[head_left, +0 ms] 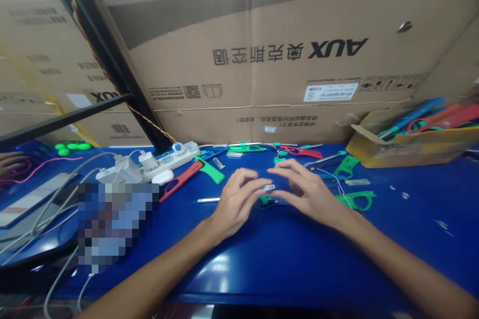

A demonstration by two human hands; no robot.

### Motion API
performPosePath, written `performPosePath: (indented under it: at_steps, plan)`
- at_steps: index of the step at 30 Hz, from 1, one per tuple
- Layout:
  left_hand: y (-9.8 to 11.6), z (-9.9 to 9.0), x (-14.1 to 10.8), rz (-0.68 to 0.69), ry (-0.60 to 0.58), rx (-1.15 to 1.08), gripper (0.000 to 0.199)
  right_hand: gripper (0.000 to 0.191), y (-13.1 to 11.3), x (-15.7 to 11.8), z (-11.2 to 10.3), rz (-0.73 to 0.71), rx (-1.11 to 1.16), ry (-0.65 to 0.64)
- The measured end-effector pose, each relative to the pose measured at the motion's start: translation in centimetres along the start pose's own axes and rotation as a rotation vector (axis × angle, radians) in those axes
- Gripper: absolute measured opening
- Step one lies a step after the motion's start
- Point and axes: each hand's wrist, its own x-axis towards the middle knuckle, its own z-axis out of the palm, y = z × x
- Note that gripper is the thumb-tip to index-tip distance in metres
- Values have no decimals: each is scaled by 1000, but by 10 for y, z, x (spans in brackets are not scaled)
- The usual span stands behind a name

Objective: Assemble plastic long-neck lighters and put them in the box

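Note:
Above the middle of the table, my left hand (236, 200) pinches a small white part (269, 188) between thumb and fingertips. Its exact kind is too small to make out. My right hand (305, 190) is close on the other side, thumb near or touching the part, fingers curved and apart. Partly hidden below the hands is a green-and-black piece (268, 200). Just right of my right hand lies a green lighter-like handle (357, 200) with a thin white wire. A metal rod (208, 200) shows beside my left hand.
Red (182, 180) and green handle pieces (210, 169) lie left, near a white power strip (175, 159) with chargers and cables. A cardboard box (389, 147) of coloured handles stands right. Behind rises a large carton (262, 75). Another person's hand (13, 163) is far left.

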Motion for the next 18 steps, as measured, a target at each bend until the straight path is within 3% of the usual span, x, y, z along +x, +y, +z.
performPosePath:
  at_steps: [6, 11, 14, 18]
  plan:
    - [-2, 4, 0, 78, -42, -39, 29, 30, -3, 0, 4, -103, 44, -16]
    - [-6, 9, 1, -134, -26, 2, 43, 24, 0, 2, 2, -91, 75, 4]
    - [-8, 12, 2, -205, -133, 74, 32, 23, 9, 2, -9, -34, -19, -57]
    - [-9, 15, 5, -160, -316, 193, 28, 25, 22, 2, -28, 54, -163, -266]
